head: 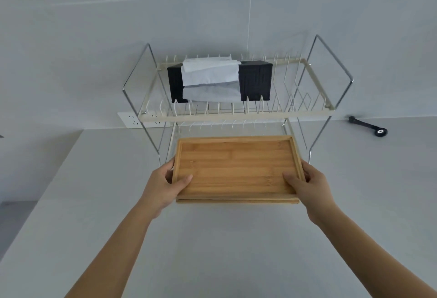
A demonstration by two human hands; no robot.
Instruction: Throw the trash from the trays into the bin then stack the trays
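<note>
A wooden tray point(236, 167) lies on top of a second wooden tray, of which only the front edge point(236, 201) shows beneath it. Both sit on the white counter, partly under the lower tier of a dish rack. The top tray holds nothing. My left hand point(163, 186) grips the tray's left side, thumb inside on the floor. At the right side, my right hand point(307, 185) grips the same way. No bin or trash is in view.
A two-tier wire dish rack point(238, 115) stands against the tiled wall; its upper tier carries a black tissue box point(255, 82) with white tissues. A wall socket point(132, 119) is left of it. A black tool point(369, 126) lies at the back right. The counter's edge runs down the left.
</note>
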